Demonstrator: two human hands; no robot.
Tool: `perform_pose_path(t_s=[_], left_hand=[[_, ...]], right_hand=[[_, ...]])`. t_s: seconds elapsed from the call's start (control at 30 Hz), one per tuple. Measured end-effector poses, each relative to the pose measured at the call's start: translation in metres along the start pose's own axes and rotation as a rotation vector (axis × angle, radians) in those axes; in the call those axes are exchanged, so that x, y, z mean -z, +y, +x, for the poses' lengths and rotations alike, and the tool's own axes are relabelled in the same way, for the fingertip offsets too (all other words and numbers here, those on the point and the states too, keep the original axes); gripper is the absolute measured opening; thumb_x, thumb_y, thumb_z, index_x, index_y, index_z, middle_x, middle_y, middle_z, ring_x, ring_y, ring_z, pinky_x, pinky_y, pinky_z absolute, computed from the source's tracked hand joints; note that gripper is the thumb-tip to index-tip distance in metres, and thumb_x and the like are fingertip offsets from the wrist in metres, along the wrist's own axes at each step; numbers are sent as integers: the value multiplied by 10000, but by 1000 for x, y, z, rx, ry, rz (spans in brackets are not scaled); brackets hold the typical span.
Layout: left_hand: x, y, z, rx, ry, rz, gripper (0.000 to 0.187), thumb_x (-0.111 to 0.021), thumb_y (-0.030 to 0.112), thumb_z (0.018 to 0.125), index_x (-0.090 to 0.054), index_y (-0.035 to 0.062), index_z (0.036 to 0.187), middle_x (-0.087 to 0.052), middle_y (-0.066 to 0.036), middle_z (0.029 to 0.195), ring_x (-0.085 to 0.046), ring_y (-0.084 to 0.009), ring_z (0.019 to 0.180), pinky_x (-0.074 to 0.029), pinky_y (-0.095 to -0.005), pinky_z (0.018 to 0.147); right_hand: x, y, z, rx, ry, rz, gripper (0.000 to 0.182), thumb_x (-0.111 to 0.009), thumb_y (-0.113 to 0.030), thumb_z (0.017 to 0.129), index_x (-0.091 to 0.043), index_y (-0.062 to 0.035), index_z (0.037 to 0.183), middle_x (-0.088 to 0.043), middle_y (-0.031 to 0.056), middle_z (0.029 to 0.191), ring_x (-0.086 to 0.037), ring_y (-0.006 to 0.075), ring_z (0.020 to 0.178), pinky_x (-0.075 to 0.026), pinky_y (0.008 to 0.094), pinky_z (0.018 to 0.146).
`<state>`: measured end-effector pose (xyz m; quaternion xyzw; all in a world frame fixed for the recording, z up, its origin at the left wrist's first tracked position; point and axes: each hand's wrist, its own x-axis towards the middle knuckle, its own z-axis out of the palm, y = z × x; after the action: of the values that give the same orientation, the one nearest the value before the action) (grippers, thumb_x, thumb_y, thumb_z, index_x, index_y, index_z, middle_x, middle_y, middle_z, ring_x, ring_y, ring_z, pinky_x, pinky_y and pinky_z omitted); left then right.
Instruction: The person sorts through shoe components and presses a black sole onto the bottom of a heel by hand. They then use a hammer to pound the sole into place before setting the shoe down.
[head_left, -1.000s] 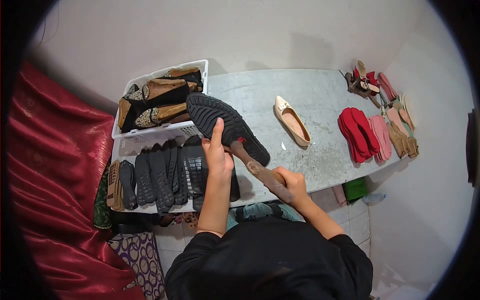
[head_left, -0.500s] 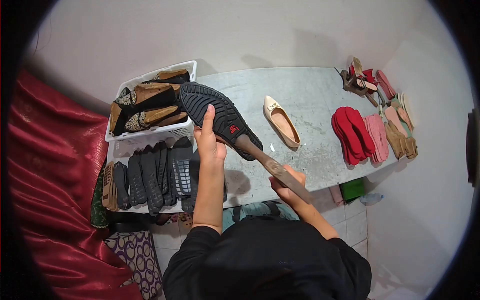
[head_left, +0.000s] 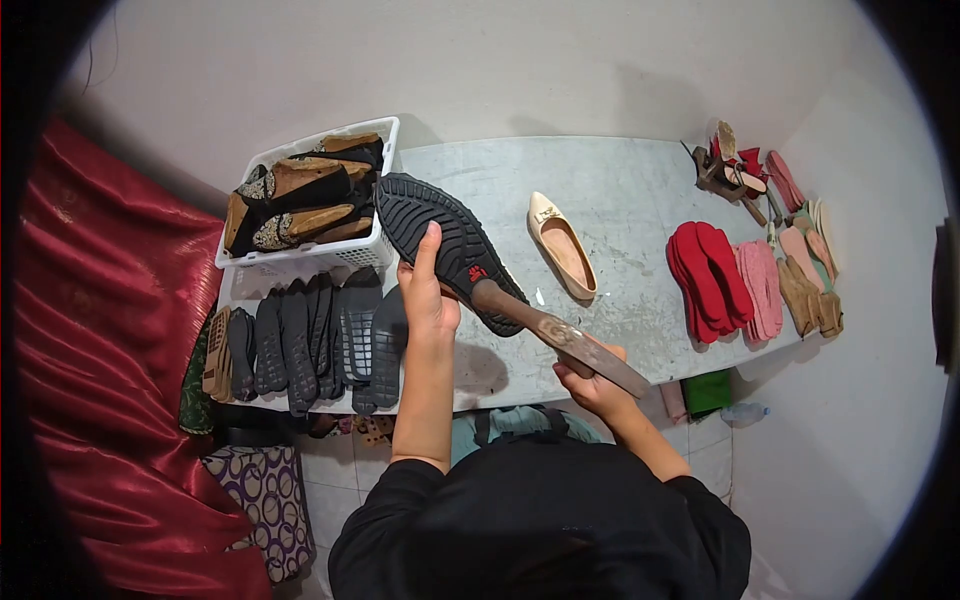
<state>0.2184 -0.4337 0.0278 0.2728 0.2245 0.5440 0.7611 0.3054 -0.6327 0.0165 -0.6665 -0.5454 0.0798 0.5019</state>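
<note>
My left hand (head_left: 430, 292) grips a black ridged shoe sole (head_left: 430, 225) with a red mark near its heel, the thumb pressed on the tread. My right hand (head_left: 597, 385) is closed around a worn wooden tool (head_left: 560, 335). The tool's narrow end touches the heel part of the sole, and its wide end points toward the lower right. Beyond my hands a cream pointed shoe (head_left: 564, 248) lies on the grey table (head_left: 620, 180). Whatever is under the sole is mostly hidden.
At the left stands a white basket (head_left: 388, 240) of black and brown shoes. Dark soles (head_left: 297, 345) line the front left edge. Red insoles (head_left: 705, 280), pink insoles (head_left: 760, 290) and a dark metal tool (head_left: 715, 178) are at the right. A red cloth (head_left: 110, 400) hangs at the far left.
The sole and the wooden tool have shifted slightly right and down in the view, with both hands still holding them. The camera view has also moved a little.
</note>
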Motion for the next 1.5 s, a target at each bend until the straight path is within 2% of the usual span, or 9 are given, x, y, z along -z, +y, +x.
perform_pose_path(t_s=[0.07, 0.4, 0.6, 0.73, 0.87, 1.03, 1.1, 1.23, 1.5], left_hand=[[-7, -2, -10, 21, -25, 19, 211, -641, 97, 792, -564, 19, 972, -613, -69, 900, -613, -162, 771, -520, -286, 688], [-2, -27, -33, 96, -44, 103, 258, -647, 133, 791, -549, 25, 1004, -608, -71, 911, -610, -181, 784, -516, -293, 699], [-7, -27, -21, 167, 20, -14, 216, -663, 101, 773, -568, 20, 949, -616, -76, 888, -615, -177, 767, -516, -297, 689], [-11, -21, -14, 55, -14, 29, 264, -655, 121, 781, -552, 12, 997, -615, -84, 913, -617, -192, 777, -522, -313, 694], [-6, -11, -6, 86, -18, -32, 246, -649, 120, 784, -558, 23, 991, -618, -82, 911, -619, -194, 792, -531, -320, 699], [-4, -3, -4, 33, -21, -32, 244, -636, 143, 798, -568, 23, 998, -623, -86, 930, -623, -202, 798, -530, -331, 705], [-4, -5, -4, -22, -18, 11, 245, -624, 172, 812, -581, 19, 999, -630, -91, 937, -622, -211, 812, -523, -342, 719], [-8, -12, -18, 33, -32, 8, 228, -644, 118, 788, -572, 18, 979, -624, -88, 908, -621, -195, 786, -528, -320, 693], [-15, -33, -47, 148, -100, 27, 204, -653, 97, 781, -574, 8, 946, -625, -83, 864, -620, -173, 734, -524, -293, 661]], right_hand=[[8, -1, 1, -52, -1, 88, 202, -688, -205, 680, -578, -57, 763, -586, 99, 616, -590, 238, 522, -437, 296, 478], [19, 12, 7, 57, -8, -164, 200, -704, -133, 663, -569, -41, 778, -579, 95, 631, -597, 225, 553, -440, 278, 505], [29, 19, 0, 8, -46, 51, 166, -686, -153, 673, -578, -36, 721, -568, 95, 618, -581, 239, 528, -431, 281, 491], [24, 28, -14, 40, -43, -113, 150, -665, -150, 687, -587, -34, 742, -558, 102, 600, -578, 237, 518, -429, 287, 484], [21, 38, -33, 25, -42, 145, 234, -704, -245, 663, -598, -61, 763, -588, 105, 621, -593, 235, 530, -438, 278, 483], [18, 46, -48, -78, -29, 34, 200, -706, -170, 664, -592, -38, 762, -578, 88, 606, -595, 196, 523, -441, 272, 483], [20, 50, -54, 47, 22, -10, 180, -699, -154, 678, -592, -39, 767, -574, 85, 600, -590, 177, 516, -438, 262, 479], [20, 40, -54, -76, 23, -29, 159, -686, -133, 691, -584, -35, 764, -574, 80, 605, -590, 156, 525, -436, 258, 481], [16, 35, -48, -11, 143, 14, 195, -703, -120, 681, -589, -27, 809, -594, 85, 629, -600, 181, 536, -441, 266, 491]])
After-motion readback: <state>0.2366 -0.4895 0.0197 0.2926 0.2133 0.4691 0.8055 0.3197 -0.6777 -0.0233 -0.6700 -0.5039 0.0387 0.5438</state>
